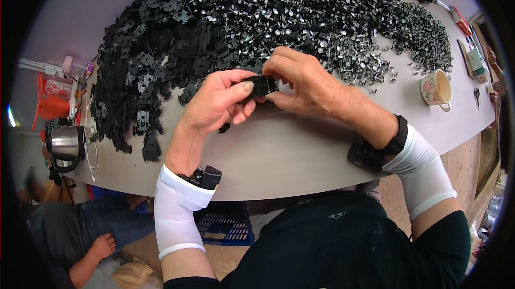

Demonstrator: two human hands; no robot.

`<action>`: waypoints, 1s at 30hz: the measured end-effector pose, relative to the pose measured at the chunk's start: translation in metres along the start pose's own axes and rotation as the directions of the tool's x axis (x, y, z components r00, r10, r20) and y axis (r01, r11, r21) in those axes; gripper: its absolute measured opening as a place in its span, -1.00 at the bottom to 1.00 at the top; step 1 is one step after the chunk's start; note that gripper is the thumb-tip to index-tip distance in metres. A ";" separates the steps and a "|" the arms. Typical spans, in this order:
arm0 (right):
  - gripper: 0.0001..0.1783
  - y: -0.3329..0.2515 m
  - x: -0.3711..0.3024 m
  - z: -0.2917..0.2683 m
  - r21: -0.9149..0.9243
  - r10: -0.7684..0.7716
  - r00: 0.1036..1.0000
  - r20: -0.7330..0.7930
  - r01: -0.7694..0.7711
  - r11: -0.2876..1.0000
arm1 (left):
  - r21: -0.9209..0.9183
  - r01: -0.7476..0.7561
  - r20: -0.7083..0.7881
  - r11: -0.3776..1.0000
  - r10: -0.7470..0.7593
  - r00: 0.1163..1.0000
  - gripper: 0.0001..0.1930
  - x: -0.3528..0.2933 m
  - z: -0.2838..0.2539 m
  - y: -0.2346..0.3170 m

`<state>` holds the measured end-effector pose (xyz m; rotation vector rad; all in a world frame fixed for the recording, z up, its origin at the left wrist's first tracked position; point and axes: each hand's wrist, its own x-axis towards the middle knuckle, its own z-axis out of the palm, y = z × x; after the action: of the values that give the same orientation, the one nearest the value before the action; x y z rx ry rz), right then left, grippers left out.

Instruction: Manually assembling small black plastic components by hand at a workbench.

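Note:
Over the near middle of the table, my two hands meet at a black plastic toy-car chassis (260,86). My left hand (219,100) grips its left part, thumb lying along the top. At its right end the fingers and thumb of my right hand (303,82) close on the same chassis; a small bright spot shows there, and whether they also pinch a small part is hidden. Just beyond my hands rises a big heap of small wheels on axles (284,15), silver and black. To its left spreads a pile of black plastic chassis pieces (142,77).
A mug (435,89) stands at the right, with scissors (476,97) farther right. A steel kettle (66,147) sits at the left edge near a white cable. Below the table is a blue crate (225,227). Another person (91,235) sits at lower left.

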<state>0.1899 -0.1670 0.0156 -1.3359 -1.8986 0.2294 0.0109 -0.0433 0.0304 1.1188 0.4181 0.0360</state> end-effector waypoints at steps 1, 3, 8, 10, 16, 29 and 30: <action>-0.65 0.000 0.001 0.001 0.107 0.104 0.993 -0.046 -0.099 0.989 | 0.015 -0.105 -0.047 0.994 0.106 0.993 -0.72 0.000 0.007 0.000; -0.71 -0.003 0.003 0.006 0.365 0.309 0.946 -0.100 -0.254 0.896 | 0.037 -0.306 -0.054 0.951 0.307 0.950 -0.59 0.000 0.001 -0.003; -0.73 -0.008 0.015 0.008 0.655 0.497 0.858 0.129 -0.450 0.607 | 0.312 -0.435 -0.124 0.845 0.490 0.863 -0.62 -0.001 0.001 -0.005; -0.74 -0.008 0.017 0.010 0.693 0.482 0.860 0.167 -0.451 0.562 | 0.386 -0.454 -0.114 0.803 0.530 0.840 -0.70 -0.002 0.002 -0.004; -0.76 -0.016 0.024 -0.003 0.313 0.413 0.910 0.030 -0.401 0.861 | 0.172 -0.474 -0.204 0.864 0.502 0.841 -0.84 0.002 -0.010 -0.009; -0.71 0.012 0.007 -0.034 -0.276 0.269 0.963 0.022 -0.253 0.927 | 0.691 -0.358 -0.206 0.628 0.646 0.735 -0.93 0.005 -0.017 -0.004; -0.71 0.015 0.005 -0.032 -0.280 0.270 0.963 0.020 -0.254 0.926 | 0.808 -0.376 -0.058 0.453 0.697 0.714 -0.91 0.007 -0.017 -0.005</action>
<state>0.2219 -0.1651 0.0310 -1.7920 -1.8441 0.1410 0.0108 -0.0294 0.0174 2.0927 0.4034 0.7590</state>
